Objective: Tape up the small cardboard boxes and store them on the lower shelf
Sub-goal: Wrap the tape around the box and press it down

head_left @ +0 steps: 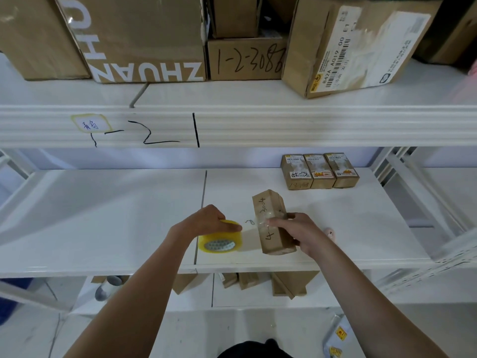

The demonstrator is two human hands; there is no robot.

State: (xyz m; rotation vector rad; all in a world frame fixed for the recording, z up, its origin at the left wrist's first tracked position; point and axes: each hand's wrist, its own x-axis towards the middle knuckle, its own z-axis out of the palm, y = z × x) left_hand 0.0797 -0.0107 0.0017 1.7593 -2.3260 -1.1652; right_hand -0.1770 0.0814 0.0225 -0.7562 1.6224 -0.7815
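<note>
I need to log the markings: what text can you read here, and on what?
"ZHUAN", upside down: big box, top shelf.
"1-2-3088", upside down: small box beside it.
"842A A019 00": label on tilted box.
"1-2-1": shelf edge.
"4-", "3004": box held by right hand.
Three small boxes' labels: too small.

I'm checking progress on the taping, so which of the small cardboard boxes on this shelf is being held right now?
The box marked 4-3004 near the shelf's front edge, held by the right hand. The three labelled boxes stand untouched in a row at the back.
</note>
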